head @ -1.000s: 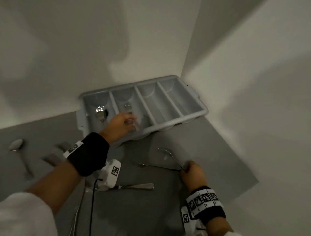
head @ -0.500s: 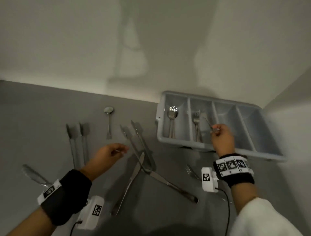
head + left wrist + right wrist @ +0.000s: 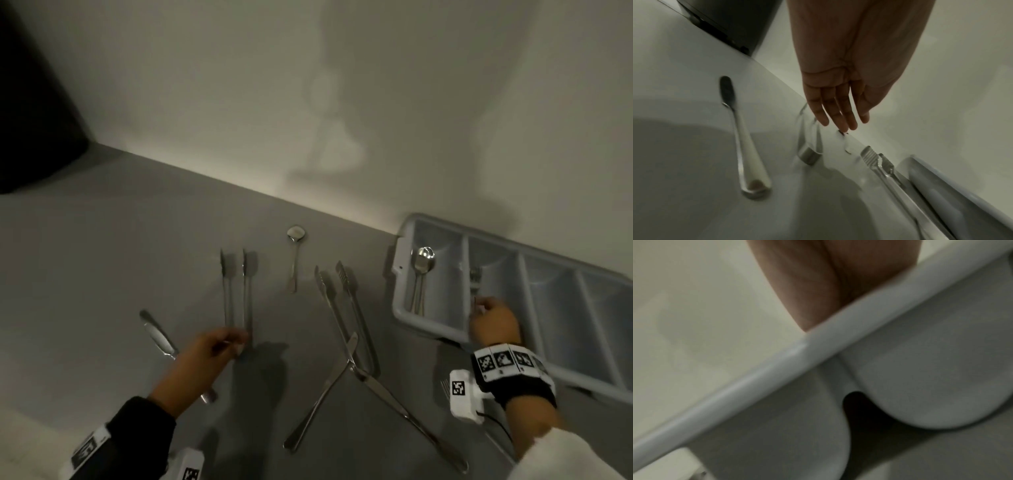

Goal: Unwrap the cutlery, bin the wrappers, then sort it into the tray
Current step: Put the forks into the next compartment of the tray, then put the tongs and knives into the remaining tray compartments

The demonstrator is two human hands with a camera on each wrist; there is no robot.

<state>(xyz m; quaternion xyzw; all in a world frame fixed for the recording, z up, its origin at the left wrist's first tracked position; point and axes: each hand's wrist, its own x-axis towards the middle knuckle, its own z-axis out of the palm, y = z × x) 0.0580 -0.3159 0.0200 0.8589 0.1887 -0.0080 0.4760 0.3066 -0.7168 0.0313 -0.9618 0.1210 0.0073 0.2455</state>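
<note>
So the left hand [image 3: 205, 356] is hovering low over the grey tabletop [image 3: 102, 260] at lower left of the head view, fingers straight and relaxed in the wrist view, tips just above the closed end of the small flat-tipped steel tongs [image 3: 236, 291]; nothing in its grip. Over at right, the right hand [image 3: 493, 325] sits on the near rim of the grey four-slot plastic cutlery tray [image 3: 548, 363], fingers curled, pinching a thin steel fork handle [image 3: 474, 301] in the second slot from the left. Shiny steel spoons [image 3: 423, 270] lie in the leftmost slot. Loose on the tabletop: a small steel teaspoon [image 3: 294, 260], longer toothed steel tongs [image 3: 346, 308], a steel butter knife [image 3: 161, 339] and two crossed steel table knives [image 3: 359, 394].
</note>
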